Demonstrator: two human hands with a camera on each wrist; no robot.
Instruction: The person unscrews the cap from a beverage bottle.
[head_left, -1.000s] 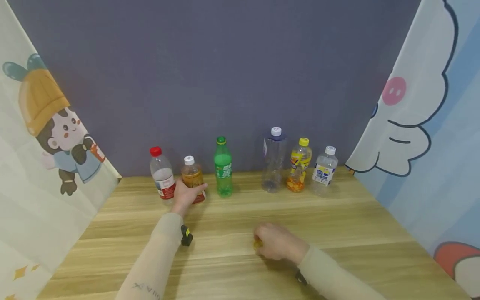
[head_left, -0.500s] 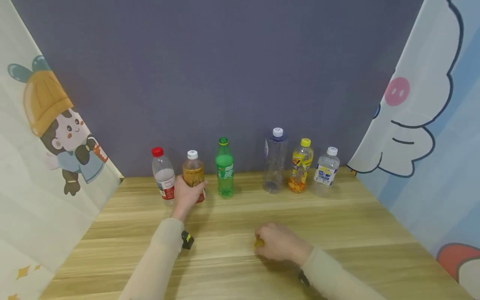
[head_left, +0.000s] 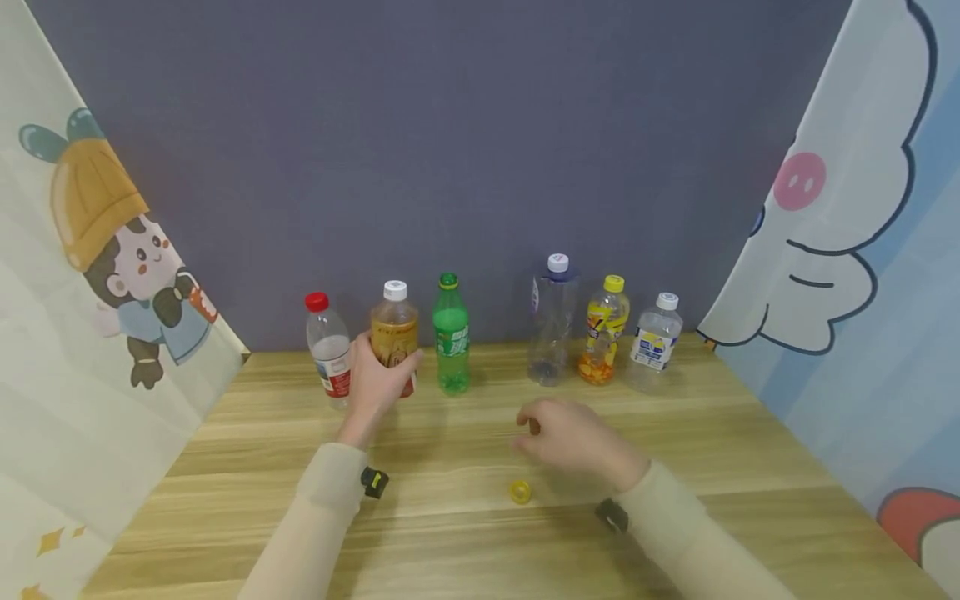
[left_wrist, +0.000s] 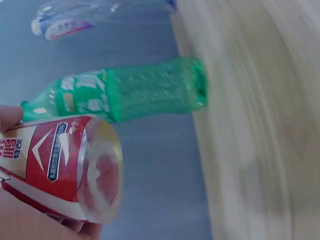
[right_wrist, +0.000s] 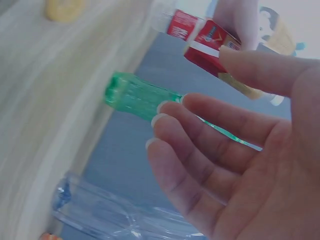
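My left hand (head_left: 375, 379) grips a white-capped bottle (head_left: 395, 333) with an amber and red label. In the left wrist view the base of this bottle (left_wrist: 102, 170) shows tilted, away from the tabletop. Just right of it stands a green bottle (head_left: 452, 337), and on its left a red-capped clear bottle (head_left: 330, 354) stands partly behind my hand. My right hand (head_left: 573, 437) is over the table and holds nothing; its fingers (right_wrist: 200, 165) are loosely bent, with the thumb apart. Below it, a small yellow ring (head_left: 521, 502) lies on the wood.
Along the back right stand a tall clear bottle (head_left: 551, 333), a yellow-capped bottle (head_left: 597, 358) with orange bits inside, and a short white-capped bottle (head_left: 654, 348). A dark panel (head_left: 450, 150) rises behind the wooden table (head_left: 420, 533); printed curtains hang at both sides.
My left hand has closed round the amber-labelled bottle and raised it. My right hand has let go of the yellow ring and moved up and away from it.
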